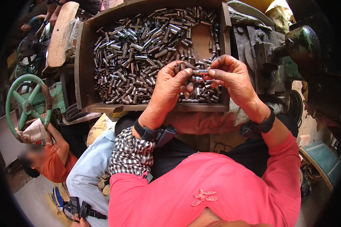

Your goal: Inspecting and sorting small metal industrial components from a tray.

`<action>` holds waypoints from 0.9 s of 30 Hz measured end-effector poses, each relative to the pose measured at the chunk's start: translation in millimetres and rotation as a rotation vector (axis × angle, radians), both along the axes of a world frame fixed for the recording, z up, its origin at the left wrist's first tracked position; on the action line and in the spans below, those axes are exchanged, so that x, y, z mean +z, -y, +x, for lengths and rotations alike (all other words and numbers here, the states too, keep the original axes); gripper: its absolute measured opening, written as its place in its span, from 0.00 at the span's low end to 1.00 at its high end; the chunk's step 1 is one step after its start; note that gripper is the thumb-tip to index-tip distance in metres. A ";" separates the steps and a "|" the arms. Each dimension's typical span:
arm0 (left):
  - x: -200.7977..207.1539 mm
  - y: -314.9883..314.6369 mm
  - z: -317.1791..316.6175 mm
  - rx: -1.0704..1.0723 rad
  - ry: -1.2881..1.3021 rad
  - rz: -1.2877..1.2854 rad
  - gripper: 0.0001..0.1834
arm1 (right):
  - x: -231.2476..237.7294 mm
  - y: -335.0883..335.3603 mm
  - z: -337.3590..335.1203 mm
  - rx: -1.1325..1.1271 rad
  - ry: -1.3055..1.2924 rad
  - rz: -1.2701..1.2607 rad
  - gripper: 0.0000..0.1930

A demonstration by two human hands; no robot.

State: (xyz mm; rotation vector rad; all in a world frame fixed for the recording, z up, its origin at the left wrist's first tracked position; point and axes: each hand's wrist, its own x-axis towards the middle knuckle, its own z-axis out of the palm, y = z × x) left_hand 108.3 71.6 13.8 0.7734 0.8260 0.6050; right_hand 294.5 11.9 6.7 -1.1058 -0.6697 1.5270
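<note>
Above the near right part of a wooden tray (81,64), both my hands meet over one short shiny metal tube (201,72). My right hand (235,80) pinches its right end between thumb and fingertips. Closed fingers of my left hand (166,85) are at its left end, and a couple of dull brown metal tubes (180,67) sit in that hand with their open ends up. A great heap of loose metal tubes (136,49), some bright and some brown, fills most of the tray. My fingers hide part of the heap below them.
A dark, heavy machine (307,49) stands close at the right. On the left are a green handwheel (27,107) and a worn wooden board (63,34). A person in an orange top (58,162) is at the lower left. A teal board (324,160) leans at the lower right.
</note>
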 end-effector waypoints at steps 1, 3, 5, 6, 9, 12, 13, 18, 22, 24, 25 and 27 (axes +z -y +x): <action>-0.6 0.3 -0.2 0.000 -0.003 0.002 0.07 | 0.1 0.6 -0.4 -0.003 0.003 -0.010 0.08; -1.8 0.9 -0.2 0.021 0.003 0.019 0.07 | 0.5 0.8 -1.5 -0.006 0.006 -0.021 0.08; -2.5 1.7 -0.7 0.025 0.005 0.027 0.07 | 1.2 0.7 -2.4 -0.013 -0.034 -0.038 0.08; -2.8 2.1 -0.9 0.026 0.000 0.027 0.07 | 1.6 0.8 -2.8 -0.013 -0.034 -0.038 0.08; -3.8 3.2 -1.0 0.039 -0.007 0.049 0.06 | 2.4 1.1 -3.7 -0.021 -0.074 -0.054 0.07; -4.7 4.0 -2.0 0.051 0.006 0.050 0.06 | 2.1 1.2 -4.1 -0.026 -0.075 -0.064 0.07; -5.2 4.1 -2.3 0.053 0.003 0.050 0.06 | 1.6 1.2 -4.4 -0.025 -0.080 -0.062 0.07; -7.1 4.2 -4.9 0.033 -0.011 0.070 0.07 | -1.8 0.7 -4.6 -0.033 -0.083 -0.071 0.07; -7.4 4.9 -6.0 0.036 -0.021 0.112 0.08 | -3.5 0.8 -5.2 -0.030 -0.121 -0.089 0.07; -7.1 5.0 -6.6 0.033 -0.041 0.127 0.08 | -3.8 0.6 -5.8 -0.031 -0.136 -0.089 0.07; -6.9 5.2 -7.0 0.033 -0.041 0.126 0.08 | -3.7 0.7 -6.0 -0.033 -0.143 -0.099 0.06; -6.4 5.4 -8.0 0.015 -0.035 0.123 0.08 | -3.4 0.7 -6.4 -0.036 -0.152 -0.110 0.06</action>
